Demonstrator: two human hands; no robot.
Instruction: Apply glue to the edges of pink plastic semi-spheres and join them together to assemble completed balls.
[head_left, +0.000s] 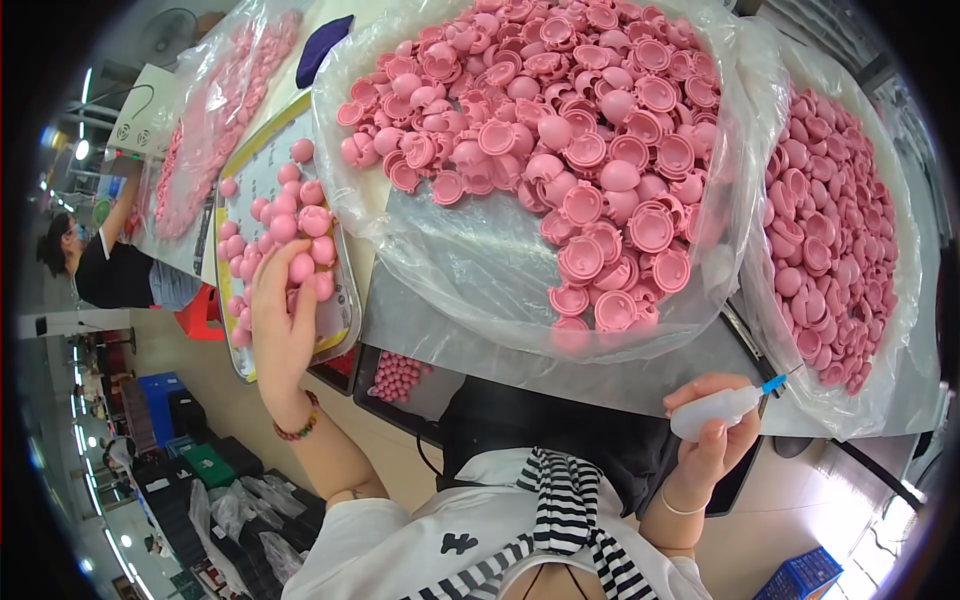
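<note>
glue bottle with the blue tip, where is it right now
In the head view the glue bottle sits low on the right, held in the right hand, its blue tip pointing at the right-hand bag of pink shells.

- My left hand point(283, 325) rests on the tray point(345, 318) of balls point(300, 225) at ten o'clock.
- Bag of shell halves point(560, 130) at twelve; second bag point(835, 230) at two.
- My right hand point(712, 440) holds the squeeze bottle point(722, 408) at four.
</note>
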